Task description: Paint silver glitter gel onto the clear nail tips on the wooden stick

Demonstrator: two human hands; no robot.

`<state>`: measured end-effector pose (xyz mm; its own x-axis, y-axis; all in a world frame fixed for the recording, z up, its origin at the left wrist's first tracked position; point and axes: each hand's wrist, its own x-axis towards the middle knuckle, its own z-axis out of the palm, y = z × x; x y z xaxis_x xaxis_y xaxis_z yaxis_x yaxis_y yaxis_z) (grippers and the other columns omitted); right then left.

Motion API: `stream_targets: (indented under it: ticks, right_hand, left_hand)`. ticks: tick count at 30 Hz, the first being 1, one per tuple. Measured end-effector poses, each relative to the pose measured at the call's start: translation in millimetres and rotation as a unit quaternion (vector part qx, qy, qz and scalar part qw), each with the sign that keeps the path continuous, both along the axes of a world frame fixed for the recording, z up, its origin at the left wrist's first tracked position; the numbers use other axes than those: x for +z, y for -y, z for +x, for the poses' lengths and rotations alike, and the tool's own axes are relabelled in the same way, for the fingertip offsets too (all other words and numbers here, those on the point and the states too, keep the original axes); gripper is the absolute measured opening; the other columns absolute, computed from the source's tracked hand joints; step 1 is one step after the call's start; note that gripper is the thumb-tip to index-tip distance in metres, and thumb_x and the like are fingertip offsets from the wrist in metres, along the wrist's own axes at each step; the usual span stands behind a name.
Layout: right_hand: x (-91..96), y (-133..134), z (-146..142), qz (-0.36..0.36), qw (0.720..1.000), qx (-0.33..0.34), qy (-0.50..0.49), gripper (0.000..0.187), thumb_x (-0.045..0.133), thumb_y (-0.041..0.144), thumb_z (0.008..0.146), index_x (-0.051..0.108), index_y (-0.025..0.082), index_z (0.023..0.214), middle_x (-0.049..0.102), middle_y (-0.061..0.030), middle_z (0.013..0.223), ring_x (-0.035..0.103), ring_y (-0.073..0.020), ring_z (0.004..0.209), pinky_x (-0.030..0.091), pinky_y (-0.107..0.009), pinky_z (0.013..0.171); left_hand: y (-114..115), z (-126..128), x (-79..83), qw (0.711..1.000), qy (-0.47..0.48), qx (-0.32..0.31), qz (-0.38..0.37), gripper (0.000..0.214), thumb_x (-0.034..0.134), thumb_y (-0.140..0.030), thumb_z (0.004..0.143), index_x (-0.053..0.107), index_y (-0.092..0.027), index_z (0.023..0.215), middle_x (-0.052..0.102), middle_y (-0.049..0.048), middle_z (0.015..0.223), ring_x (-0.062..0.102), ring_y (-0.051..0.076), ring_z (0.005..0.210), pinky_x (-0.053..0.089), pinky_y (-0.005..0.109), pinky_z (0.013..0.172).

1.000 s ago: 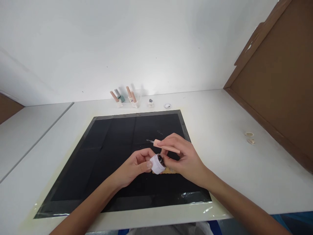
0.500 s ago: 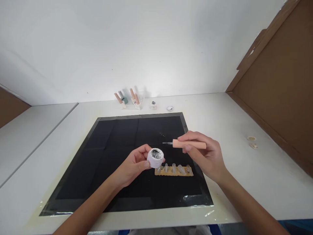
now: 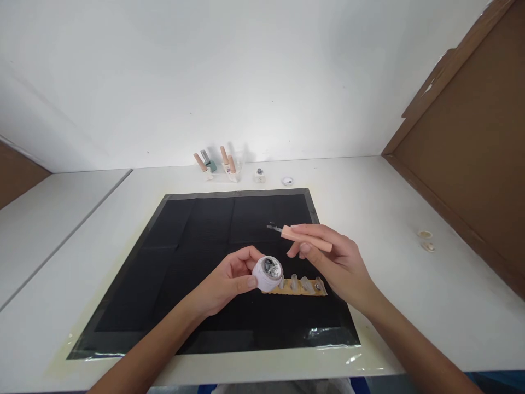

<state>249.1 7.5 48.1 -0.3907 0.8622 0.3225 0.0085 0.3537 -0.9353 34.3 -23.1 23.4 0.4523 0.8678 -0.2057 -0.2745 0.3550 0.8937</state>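
Observation:
My left hand [image 3: 229, 282] is closed round a small white jar [image 3: 267, 273] with silvery flakes inside, tilted toward the right. My right hand [image 3: 334, 262] grips a brush by its peach handle [image 3: 305, 237], the thin brush tip pointing left above the mat. Just below the jar lies a tan strip [image 3: 296, 287] holding several clear nail tips. All of this is over a black mat [image 3: 192, 241] on the white table.
Several nail polish bottles with peach and green caps [image 3: 216, 163] stand at the table's back edge, beside a small open bottle [image 3: 258, 174] and a little white lid [image 3: 287, 180]. Two small round caps [image 3: 426, 239] lie at the right. A brown board [image 3: 471, 148] leans at the right.
My right hand drew away from the jar to the right, uncovering the tan strip, then came back a little leftward with the brush. The jar stayed in my left hand.

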Motion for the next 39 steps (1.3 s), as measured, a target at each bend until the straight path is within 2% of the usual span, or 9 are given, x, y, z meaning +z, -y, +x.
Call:
stream_targets:
  ticks: [3,7,12,18,25,29,32,36,39]
  right_hand:
    - [-3.5,-1,-5,-0.083,0.996,0.036,-0.02,0.023,0.057,0.023,0.089,0.066,0.029,0.109,0.07,-0.0023,0.091,0.067,-0.0147,0.081,0.055,-0.027,0.066]
    - [-4.3,0,-10,-0.147,0.987,0.065,-0.02,0.023,0.065,0.018,0.082,0.068,0.027,0.103,0.069,-0.002,0.094,0.066,-0.0133,0.08,0.056,-0.025,0.069]
    - [-2.9,2,-12,-0.187,0.978,0.086,-0.037,0.025,0.063,0.01,0.077,0.068,0.025,0.096,0.067,0.0006,0.08,0.065,-0.0115,0.069,0.055,-0.023,0.06]
    - [-4.6,2,-11,-0.205,0.974,0.099,-0.01,0.029,0.064,0.007,0.074,0.068,0.025,0.096,0.064,0.0021,0.071,0.062,-0.0111,0.063,0.052,-0.021,0.055]
    - [-2.0,3,-11,-0.193,0.974,0.119,-0.001,0.026,0.065,0.012,0.076,0.067,0.024,0.099,0.062,0.0021,0.072,0.059,-0.0105,0.062,0.051,-0.023,0.055]
    - [-3.2,5,-10,-0.164,0.979,0.116,0.021,0.029,0.065,0.014,0.076,0.067,0.024,0.103,0.065,0.0014,0.076,0.062,-0.0118,0.068,0.052,-0.024,0.061]
    - [-4.3,6,-10,-0.13,0.984,0.112,0.039,0.032,0.064,0.011,0.076,0.067,0.025,0.104,0.068,0.001,0.08,0.063,-0.0116,0.07,0.051,-0.023,0.062]
    - [-4.1,7,-11,-0.076,0.99,0.098,0.07,0.036,0.06,0.005,0.073,0.069,0.024,0.102,0.07,-0.0002,0.084,0.06,-0.0117,0.068,0.048,-0.022,0.056]
    - [-3.5,8,-12,-0.069,0.989,0.102,0.079,0.039,0.058,0.002,0.071,0.07,0.024,0.101,0.07,-0.001,0.088,0.061,-0.0131,0.07,0.048,-0.023,0.056]
  left_hand:
    - [1,1,1.0,1.0,-0.02,-0.01,-0.008,0.045,0.08,-0.051,0.06,0.063,-0.014,0.08,0.069,0.0052,0.077,0.061,0.016,0.071,0.042,0.025,0.065]
    - [1,2,0.0,0.999,-0.029,-0.029,-0.017,0.046,0.079,-0.052,0.06,0.062,-0.014,0.079,0.069,0.0055,0.076,0.061,0.017,0.07,0.041,0.025,0.063]
    - [0,2,-3.6,0.998,-0.034,-0.05,-0.022,0.045,0.079,-0.051,0.06,0.062,-0.014,0.079,0.069,0.0048,0.075,0.062,0.016,0.068,0.043,0.025,0.063]
    - [-1,1,-6.3,0.998,-0.025,-0.062,-0.015,0.042,0.079,-0.05,0.061,0.063,-0.015,0.078,0.069,0.0042,0.075,0.061,0.016,0.068,0.042,0.025,0.063]
    - [-3,0,-8.1,0.997,0.0,-0.079,0.006,0.033,0.078,-0.042,0.066,0.066,-0.015,0.079,0.065,0.0004,0.069,0.054,0.011,0.061,0.038,0.023,0.06]
    - [-3,0,-9.0,0.997,-0.001,-0.078,0.001,0.032,0.079,-0.041,0.066,0.066,-0.016,0.079,0.065,0.0005,0.07,0.055,0.011,0.062,0.039,0.023,0.061]
    - [-2,0,-9.6,0.997,0.002,-0.081,0.0,0.03,0.079,-0.04,0.066,0.067,-0.016,0.08,0.066,0.0006,0.072,0.055,0.011,0.063,0.039,0.022,0.061]
    - [-3,0,-8.1,0.996,-0.002,-0.085,-0.005,0.031,0.08,-0.041,0.064,0.067,-0.016,0.079,0.065,-0.0001,0.071,0.054,0.011,0.062,0.04,0.022,0.061]
    - [-3,1,-5.7,0.995,-0.016,-0.097,-0.009,0.033,0.08,-0.043,0.063,0.068,-0.016,0.077,0.063,-0.0007,0.067,0.052,0.011,0.059,0.04,0.022,0.06]
